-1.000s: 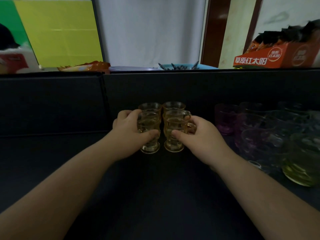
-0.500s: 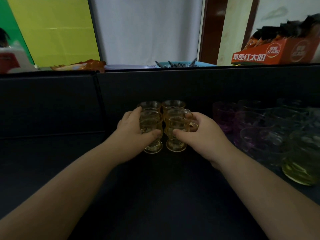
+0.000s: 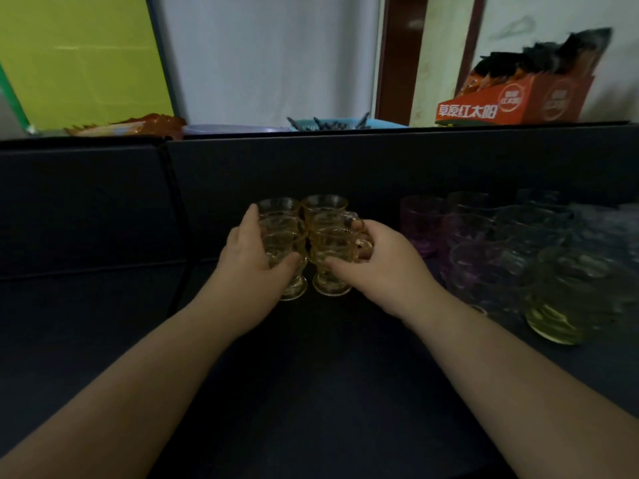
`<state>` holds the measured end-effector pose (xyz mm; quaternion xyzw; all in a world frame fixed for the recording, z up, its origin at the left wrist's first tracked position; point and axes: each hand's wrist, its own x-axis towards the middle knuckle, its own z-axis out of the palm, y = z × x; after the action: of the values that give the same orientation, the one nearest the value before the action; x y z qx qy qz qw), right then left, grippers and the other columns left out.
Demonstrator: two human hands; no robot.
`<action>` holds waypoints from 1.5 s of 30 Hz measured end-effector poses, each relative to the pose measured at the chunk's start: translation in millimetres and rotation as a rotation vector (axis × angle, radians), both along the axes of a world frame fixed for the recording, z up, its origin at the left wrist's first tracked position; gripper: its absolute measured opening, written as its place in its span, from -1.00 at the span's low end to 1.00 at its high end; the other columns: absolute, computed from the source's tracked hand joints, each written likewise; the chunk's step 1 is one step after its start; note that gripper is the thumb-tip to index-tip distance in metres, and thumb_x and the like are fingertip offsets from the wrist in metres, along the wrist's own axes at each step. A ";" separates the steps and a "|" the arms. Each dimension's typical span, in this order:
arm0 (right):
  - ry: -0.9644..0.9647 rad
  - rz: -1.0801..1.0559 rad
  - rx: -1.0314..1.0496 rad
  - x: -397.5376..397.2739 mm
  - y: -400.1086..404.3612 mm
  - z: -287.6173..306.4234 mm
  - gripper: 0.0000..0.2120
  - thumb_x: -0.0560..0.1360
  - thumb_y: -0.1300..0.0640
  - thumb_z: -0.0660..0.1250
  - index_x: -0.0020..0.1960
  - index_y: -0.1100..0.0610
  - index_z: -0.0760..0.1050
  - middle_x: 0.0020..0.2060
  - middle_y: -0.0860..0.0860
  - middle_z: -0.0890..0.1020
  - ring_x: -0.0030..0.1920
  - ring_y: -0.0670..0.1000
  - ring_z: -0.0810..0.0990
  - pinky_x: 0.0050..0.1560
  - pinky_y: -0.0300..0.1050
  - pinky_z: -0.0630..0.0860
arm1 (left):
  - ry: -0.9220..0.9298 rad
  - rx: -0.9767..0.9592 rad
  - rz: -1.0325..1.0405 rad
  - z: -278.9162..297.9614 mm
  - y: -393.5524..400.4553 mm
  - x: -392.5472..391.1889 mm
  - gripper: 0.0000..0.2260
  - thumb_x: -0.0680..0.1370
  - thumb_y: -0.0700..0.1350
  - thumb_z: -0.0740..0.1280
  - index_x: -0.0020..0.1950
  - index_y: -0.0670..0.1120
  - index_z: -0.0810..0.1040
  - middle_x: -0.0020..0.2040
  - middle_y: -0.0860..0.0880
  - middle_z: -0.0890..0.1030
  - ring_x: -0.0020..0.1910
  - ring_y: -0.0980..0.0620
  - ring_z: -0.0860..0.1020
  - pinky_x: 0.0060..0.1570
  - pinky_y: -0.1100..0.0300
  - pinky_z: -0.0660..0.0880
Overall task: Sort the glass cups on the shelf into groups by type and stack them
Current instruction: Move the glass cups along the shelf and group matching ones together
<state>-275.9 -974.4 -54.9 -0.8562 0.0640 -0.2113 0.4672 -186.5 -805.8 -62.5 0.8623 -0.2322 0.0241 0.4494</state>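
Two stacks of amber cups stand side by side on the dark shelf (image 3: 311,392); left hand (image 3: 254,267) grasps the left stack (image 3: 280,250); right hand (image 3: 383,267) grasps the right stack (image 3: 328,247).

A single head-worn wide-angle view looks forward and down from above the forearms, close over the dark shelf (image 3: 311,392), facing its back panel, with a pale wall (image 3: 269,57) beyond it.
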 end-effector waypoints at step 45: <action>0.122 -0.056 -0.108 -177.3 -194.8 -5.4 -0.39 0.19 -0.35 0.52 0.15 -0.40 0.32 0.07 -0.38 0.50 0.09 -0.35 0.48 0.04 -0.36 0.47 | -0.282 0.298 0.030 3.6 -165.8 -165.6 -0.05 0.23 0.36 0.38 0.53 0.03 0.21 0.29 0.24 0.27 0.13 0.29 0.42 0.06 0.32 0.34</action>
<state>-453.2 -1169.1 -60.2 -0.8894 0.1046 -0.1748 0.4093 -352.0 -971.6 -58.9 0.9107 -0.2810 0.1166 0.2795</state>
